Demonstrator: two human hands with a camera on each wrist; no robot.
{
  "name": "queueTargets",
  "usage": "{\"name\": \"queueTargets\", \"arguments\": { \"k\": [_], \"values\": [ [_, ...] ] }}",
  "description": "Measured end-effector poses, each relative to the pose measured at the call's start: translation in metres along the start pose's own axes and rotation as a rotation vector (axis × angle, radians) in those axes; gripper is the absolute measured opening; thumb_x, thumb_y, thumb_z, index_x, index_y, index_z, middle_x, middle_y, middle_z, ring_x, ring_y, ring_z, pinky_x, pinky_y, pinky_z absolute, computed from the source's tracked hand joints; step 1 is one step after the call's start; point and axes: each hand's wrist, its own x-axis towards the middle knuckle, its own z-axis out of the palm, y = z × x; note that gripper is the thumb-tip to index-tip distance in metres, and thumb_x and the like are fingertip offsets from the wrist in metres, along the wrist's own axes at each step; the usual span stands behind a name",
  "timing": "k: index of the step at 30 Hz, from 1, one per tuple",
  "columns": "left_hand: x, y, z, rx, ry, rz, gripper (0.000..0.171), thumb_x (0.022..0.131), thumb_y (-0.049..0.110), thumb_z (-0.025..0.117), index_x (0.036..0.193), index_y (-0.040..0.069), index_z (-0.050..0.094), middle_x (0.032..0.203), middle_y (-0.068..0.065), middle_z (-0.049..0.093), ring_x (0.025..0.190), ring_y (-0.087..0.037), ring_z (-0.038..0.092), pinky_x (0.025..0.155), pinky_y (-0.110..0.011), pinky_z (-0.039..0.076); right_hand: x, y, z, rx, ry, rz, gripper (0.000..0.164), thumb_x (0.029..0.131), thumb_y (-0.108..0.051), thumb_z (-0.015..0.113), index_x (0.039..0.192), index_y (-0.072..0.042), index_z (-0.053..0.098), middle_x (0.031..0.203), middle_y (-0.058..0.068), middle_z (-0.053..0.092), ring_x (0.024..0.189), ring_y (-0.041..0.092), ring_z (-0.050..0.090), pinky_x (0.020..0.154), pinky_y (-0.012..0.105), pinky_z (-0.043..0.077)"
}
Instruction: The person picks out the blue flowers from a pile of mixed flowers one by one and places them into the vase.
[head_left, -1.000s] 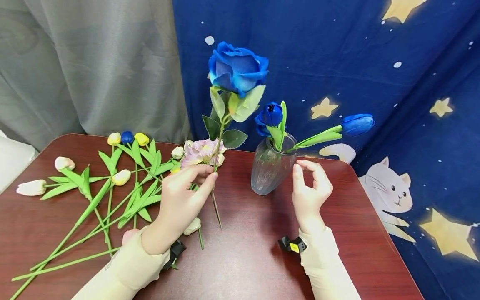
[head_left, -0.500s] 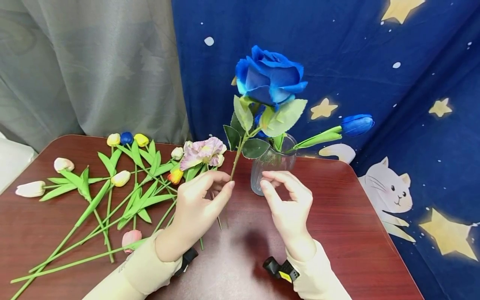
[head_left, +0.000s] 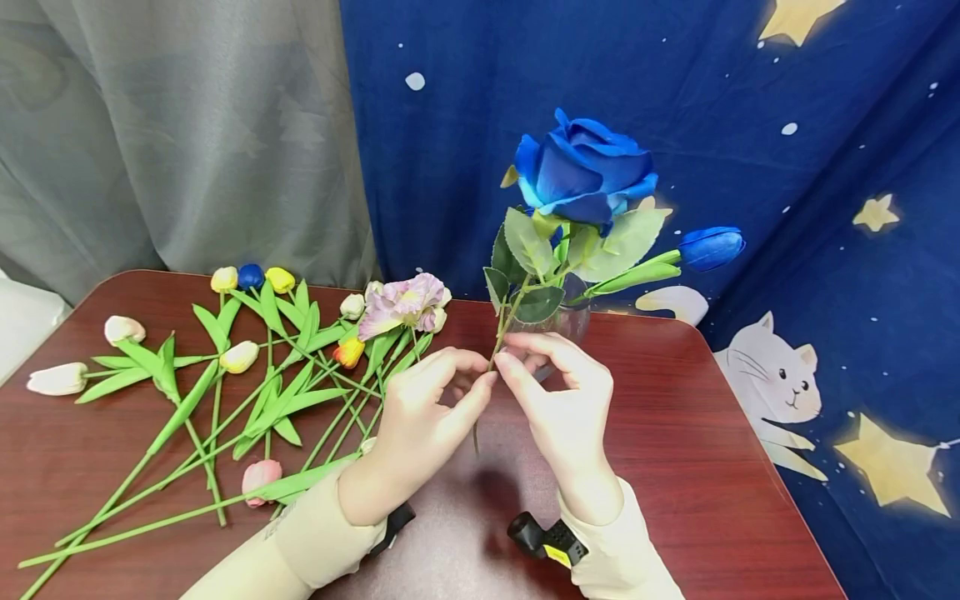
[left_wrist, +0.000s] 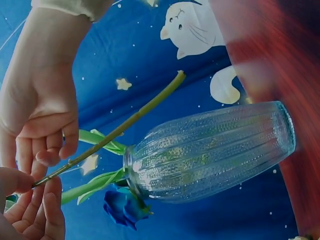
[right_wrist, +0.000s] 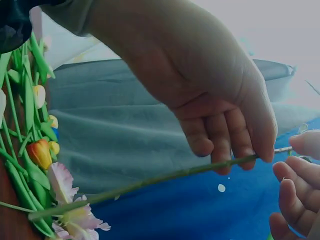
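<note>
A large artificial blue rose (head_left: 587,171) stands upright, its bloom and leaves overlapping the vase in the head view. My left hand (head_left: 427,417) pinches its stem (right_wrist: 150,182) between thumb and fingertips; the lower end hangs free below. Just above that grip, the thumb and forefinger of my right hand (head_left: 562,408) close on the same stem. Behind the hands is a ribbed clear glass vase (left_wrist: 215,150), partly hidden in the head view. It holds blue flowers, including a blue tulip (head_left: 712,248) leaning out to the right.
Several tulips lie crossed on the left of the dark red table (head_left: 697,433), among them a pink tulip (head_left: 262,482) and an orange tulip (head_left: 348,352). A pale purple flower (head_left: 405,304) lies near the back edge. Grey and blue curtains (head_left: 465,108) hang behind.
The left hand has carried the blue rose to the right, in front of the vase. The right hand has come left from beside the vase to the rose's stem.
</note>
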Motion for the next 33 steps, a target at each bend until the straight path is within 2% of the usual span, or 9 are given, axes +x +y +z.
{"name": "queueTargets", "arguments": {
  "k": [7,15,20,23,27,33],
  "values": [
    [-0.001,-0.002,0.006,0.014,-0.003,0.015,0.011,0.078,-0.002,0.071,0.087,0.002,0.066,0.077,-0.002,0.065,0.065,-0.01,0.06,0.054,-0.021,0.049,-0.001,-0.004,0.0,-0.057,0.016,0.031,0.011,0.075,0.002,0.077,0.085,0.0,0.073,0.063,0.005,0.062,0.057,0.011,0.053,0.051,0.02,0.043],
    [-0.002,-0.002,0.009,-0.003,-0.04,-0.019,0.011,0.079,-0.001,0.073,0.088,0.002,0.067,0.079,-0.002,0.065,0.068,-0.008,0.061,0.056,-0.018,0.05,0.0,-0.004,-0.003,-0.157,0.061,0.022,0.01,0.075,0.0,0.078,0.084,-0.002,0.074,0.064,0.005,0.064,0.055,0.012,0.049,0.047,0.02,0.038],
    [-0.001,-0.006,0.012,-0.018,-0.053,-0.033,0.011,0.079,-0.001,0.073,0.088,0.002,0.068,0.082,-0.003,0.067,0.07,-0.009,0.064,0.058,-0.019,0.052,0.002,-0.004,-0.009,-0.163,0.096,0.005,0.01,0.074,0.001,0.079,0.083,-0.001,0.074,0.063,0.003,0.061,0.053,0.012,0.044,0.047,0.022,0.035],
    [0.0,-0.012,0.012,-0.013,-0.055,-0.06,0.01,0.08,0.0,0.072,0.09,0.001,0.068,0.084,-0.003,0.068,0.07,-0.008,0.065,0.058,-0.019,0.052,0.004,-0.003,-0.013,-0.149,0.123,-0.003,0.011,0.073,0.004,0.078,0.082,0.002,0.073,0.063,0.004,0.061,0.052,0.012,0.043,0.047,0.022,0.034],
    [0.002,-0.02,0.013,0.018,-0.068,-0.138,0.012,0.081,0.001,0.07,0.093,0.002,0.068,0.087,-0.003,0.068,0.072,-0.007,0.065,0.061,-0.02,0.052,0.007,-0.005,-0.018,-0.122,0.174,-0.019,0.011,0.072,0.008,0.077,0.08,0.005,0.071,0.066,0.005,0.063,0.052,0.012,0.044,0.049,0.021,0.034],
    [0.001,-0.035,0.018,0.111,-0.14,-0.236,0.021,0.081,0.005,0.07,0.102,0.003,0.067,0.098,-0.005,0.068,0.079,-0.012,0.066,0.067,-0.028,0.053,0.012,-0.01,-0.027,-0.109,0.273,-0.061,0.011,0.07,0.009,0.078,0.079,0.008,0.071,0.069,0.003,0.066,0.052,0.01,0.046,0.05,0.02,0.037]
  ]
}}
